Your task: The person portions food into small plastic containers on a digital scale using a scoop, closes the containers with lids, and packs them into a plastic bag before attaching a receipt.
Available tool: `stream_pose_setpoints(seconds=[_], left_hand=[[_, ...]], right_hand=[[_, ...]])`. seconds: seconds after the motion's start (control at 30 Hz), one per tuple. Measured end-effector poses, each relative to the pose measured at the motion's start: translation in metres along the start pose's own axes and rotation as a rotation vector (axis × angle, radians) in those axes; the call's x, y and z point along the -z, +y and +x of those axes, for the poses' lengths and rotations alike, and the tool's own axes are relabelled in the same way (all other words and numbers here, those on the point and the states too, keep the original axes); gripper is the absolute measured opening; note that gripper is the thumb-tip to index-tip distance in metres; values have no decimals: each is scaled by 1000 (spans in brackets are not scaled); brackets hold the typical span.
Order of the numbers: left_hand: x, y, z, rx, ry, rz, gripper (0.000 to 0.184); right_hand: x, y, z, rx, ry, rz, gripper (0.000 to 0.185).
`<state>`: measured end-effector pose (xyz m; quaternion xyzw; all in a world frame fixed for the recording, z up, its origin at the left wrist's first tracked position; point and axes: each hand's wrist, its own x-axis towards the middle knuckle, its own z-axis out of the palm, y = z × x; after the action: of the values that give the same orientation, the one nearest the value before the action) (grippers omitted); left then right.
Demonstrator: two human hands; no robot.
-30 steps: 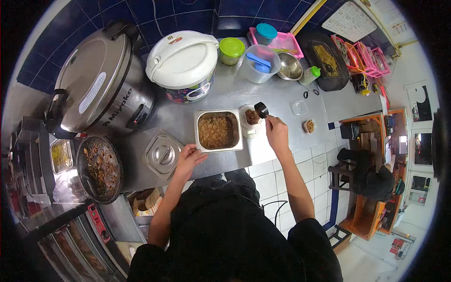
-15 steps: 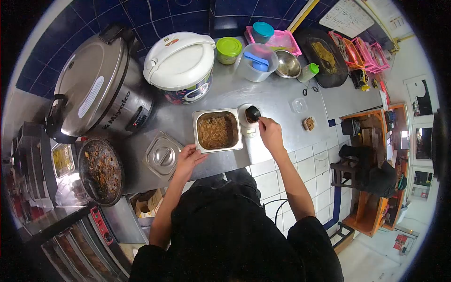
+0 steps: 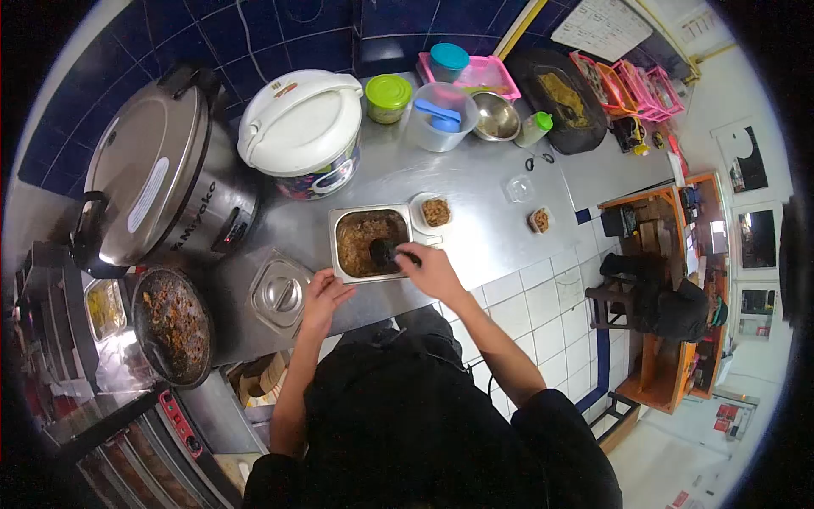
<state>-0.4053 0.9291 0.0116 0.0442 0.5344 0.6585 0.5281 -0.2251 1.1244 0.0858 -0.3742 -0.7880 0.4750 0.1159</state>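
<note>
Head view: my right hand [image 3: 426, 270] grips a black round scoop [image 3: 382, 252] by its handle, bowl amid brown crumbly food [image 3: 359, 238] inside a square stainless-steel pan [image 3: 336, 242]; my left hand [image 3: 328, 294] is at its near-left corner, grip unclear.

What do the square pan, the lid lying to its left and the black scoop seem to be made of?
Square pan: probably stainless steel, smooth; its silvery rim catches the light.
Lid: likely similar metal, grey and fairly shiny, with bright highlights around the middle.
Black scoop: perhaps plastic, given its even black colour, but coated metal can't be ruled out at this size.
</note>
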Motion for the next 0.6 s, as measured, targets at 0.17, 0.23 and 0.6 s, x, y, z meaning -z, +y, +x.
stream_pose_setpoints(seconds=[0.17,0.23,0.6], left_hand=[[7,-8,0,-39,6,0,26],[1,-1,-9,-33,70,8,29],[-74,69,-20,-569,530,449,41]], right_hand=[[34,-22,-2,-125,13,-422,52],[68,-31,15,-188,-108,-613,60],[84,100,104,337,-233,-906,66]])
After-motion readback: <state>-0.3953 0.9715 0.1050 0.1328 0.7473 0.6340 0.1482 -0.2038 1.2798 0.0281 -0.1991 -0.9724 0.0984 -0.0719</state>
